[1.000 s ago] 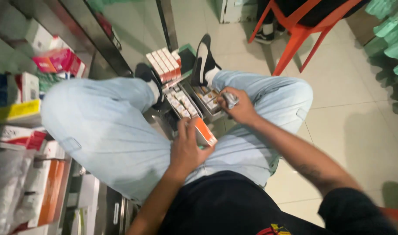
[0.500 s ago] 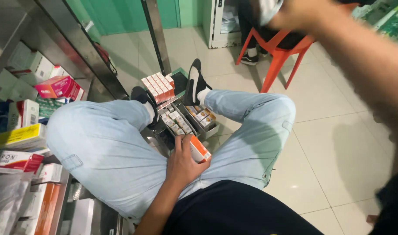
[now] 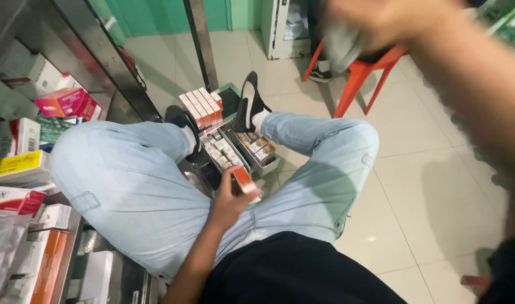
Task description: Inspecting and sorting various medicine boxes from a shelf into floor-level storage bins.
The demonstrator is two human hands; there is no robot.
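Sitting cross-legged on tile floor, jeans knees spread, tray of small cartons parked between shins, in easy reach. Left hand wrapped round an orange-and-white box, thumb on the near face, box tilted up over the lap, just near of the tray; grip looks set for reading or sorting, judging by the angle. Right hand raised high at far right, heavily blurred, something grey at the palm; can't tell if closed on it or what it is. Stack of red-and-white boxes standing far of the tray, beside black shoes. Shelves at left packed with cartons, pink, yellow, white, faces outward. Orange chair at far right, another person's leg and shoe behind it. Metal post rising far centre.
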